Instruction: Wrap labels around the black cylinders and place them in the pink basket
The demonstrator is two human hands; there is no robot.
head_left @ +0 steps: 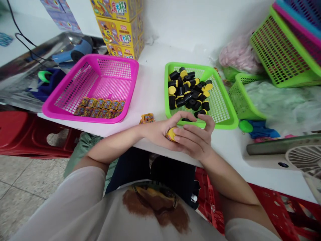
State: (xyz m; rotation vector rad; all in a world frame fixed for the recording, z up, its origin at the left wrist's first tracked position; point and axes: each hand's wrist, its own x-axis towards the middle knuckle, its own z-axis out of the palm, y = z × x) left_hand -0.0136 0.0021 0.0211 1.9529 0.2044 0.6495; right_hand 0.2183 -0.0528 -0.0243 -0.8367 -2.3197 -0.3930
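A small cup with a yellow end (171, 134) is between my two hands, at the front edge of the white table. My left hand (160, 134) curls round it, with the thumb and index finger arched above. From the right, my right hand (197, 139) lays its fingertips against the yellow end, while one finger sticks up apart. Most of the cup is hidden by the fingers. Just beyond my hands, a green basket (227, 112) holds many loose black cups with yellow ends (187, 90). Left of my hands lies a small stack of printed yellow labels (147, 118).
A pink basket (100, 82) at the left holds rows of labelled cups (100, 107). Yellow printed boxes (117, 31) are stacked behind it. A tape dispenser (48, 82) stands far left. At the right are a fan (304, 159), plastic bags (278, 97) and stacked baskets (283, 50).
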